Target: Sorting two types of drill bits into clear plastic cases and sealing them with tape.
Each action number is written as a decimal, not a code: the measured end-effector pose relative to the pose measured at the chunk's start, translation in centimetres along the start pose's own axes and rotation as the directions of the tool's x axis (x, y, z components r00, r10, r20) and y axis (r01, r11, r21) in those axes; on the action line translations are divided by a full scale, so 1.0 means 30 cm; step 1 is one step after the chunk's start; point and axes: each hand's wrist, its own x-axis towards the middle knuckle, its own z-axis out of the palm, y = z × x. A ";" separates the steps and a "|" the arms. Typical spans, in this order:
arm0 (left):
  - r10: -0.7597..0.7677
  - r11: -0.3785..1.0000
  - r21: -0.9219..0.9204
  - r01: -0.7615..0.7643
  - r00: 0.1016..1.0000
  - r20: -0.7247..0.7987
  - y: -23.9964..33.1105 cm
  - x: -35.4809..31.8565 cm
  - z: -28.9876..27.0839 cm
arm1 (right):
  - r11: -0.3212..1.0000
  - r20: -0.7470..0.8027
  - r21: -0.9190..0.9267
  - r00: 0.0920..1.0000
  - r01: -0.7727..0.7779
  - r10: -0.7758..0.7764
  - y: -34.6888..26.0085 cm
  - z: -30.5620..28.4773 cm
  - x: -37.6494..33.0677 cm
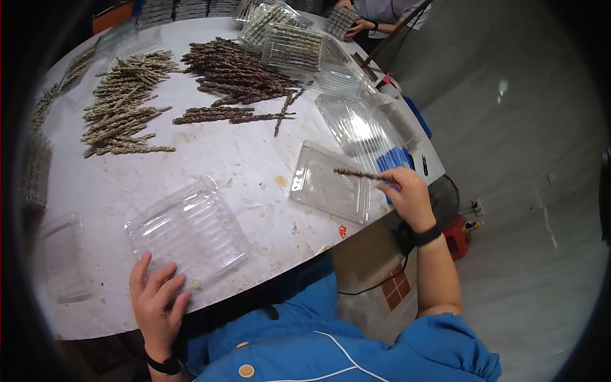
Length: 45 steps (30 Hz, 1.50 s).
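My right hand pinches one end of a thin dark brown twisted stick. The stick points left above a shallow clear plastic box part lying at the table's near right edge. My left hand has its fingers spread, with the fingertips at the near left edge of a clear plastic tray with ribbed grooves. No sticks show in that tray. Farther back lie a heap of dark brown twisted sticks and, left of it, a heap of pale twisted ones.
Filled clear boxes stand at the back. Clear ribbed trays lie along the right side, near a blue object. Another clear tray is at the left. Across the table, another person's hand holds a filled box.
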 end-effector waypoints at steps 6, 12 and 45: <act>0.018 1.000 -0.009 -0.018 1.000 0.002 -0.004 0.003 -0.002 | 0.986 0.173 -0.069 0.972 -0.151 0.161 0.127 0.078 0.206; 0.003 1.000 -0.028 -0.003 1.000 0.006 -0.011 0.005 -0.007 | 0.983 0.242 -0.075 0.953 -0.167 0.181 0.192 0.191 0.349; 0.015 0.999 -0.037 -0.014 1.000 0.023 -0.030 0.008 -0.022 | 0.960 0.447 0.049 0.854 0.276 -0.268 -0.383 0.668 0.823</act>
